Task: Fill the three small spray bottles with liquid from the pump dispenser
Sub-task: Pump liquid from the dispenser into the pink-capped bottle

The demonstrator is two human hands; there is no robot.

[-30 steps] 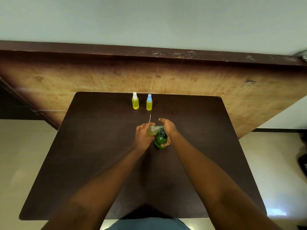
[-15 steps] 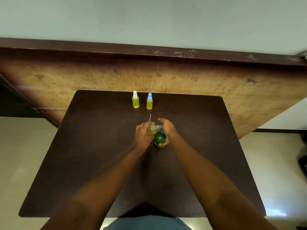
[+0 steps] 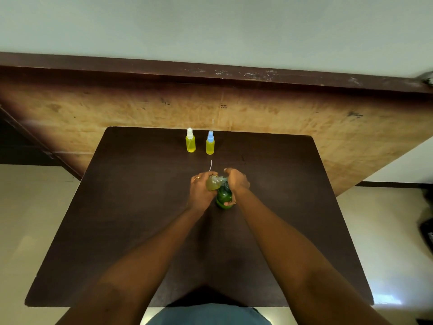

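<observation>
a: centre of the frame: the left hand [image 3: 201,191] has its grip closed around an uncapped small spray bottle [image 3: 212,183], tilted with its neck toward the green pump dispenser [image 3: 224,196].

b: and the other hand?

a: the right hand [image 3: 236,181] lies over the dispenser's pump head, fingers curled down on it and the thumb against the green body lower down; that grip is closed on the dispenser. the dispenser stands on the dark bench [image 3: 131,207], just right of the tilted bottle and touching it at the spout.

b: what is in the tilted bottle?

a: yellowish liquid shows through its wall; the level cannot be told.

b: the other two?

a: upper centre, near the far edge of the bench: a white-capped bottle [image 3: 190,143] and a blue-capped bottle [image 3: 210,146], upright, side by side but apart, both yellow with liquid. a thin white tube [image 3: 211,165] lies on the bench between them and the hands.

b: anything else?

a: a ring [image 3: 197,177] on the left hand, and a worn wooden board [image 3: 117,113] beyond the bench.
</observation>
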